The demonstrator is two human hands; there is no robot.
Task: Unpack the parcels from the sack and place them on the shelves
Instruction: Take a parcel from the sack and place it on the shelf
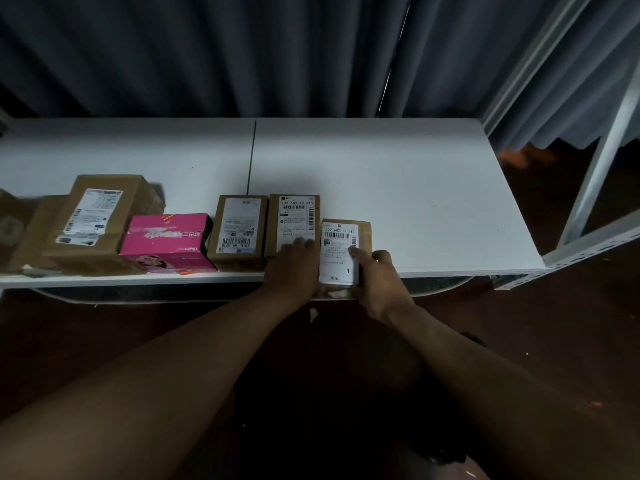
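A row of parcels lies along the front of the white shelf (398, 188). The rightmost is a small brown box with a white label (341, 244), partly over the shelf's front edge. My right hand (377, 282) holds its right side, index finger laid on the label. My left hand (294, 268) rests with fingers spread on the near end of the brown labelled box (294, 220) beside it. Further left stand another brown labelled box (239, 230), a pink carton (166, 240) and a large brown box (93, 216). The sack is out of sight.
Dark grey curtains (277, 53) hang behind the shelf. A white metal upright and frame (595, 188) stand at the right end. The right half of the shelf surface is bare. Below the shelf the floor (104, 334) is dark reddish brown.
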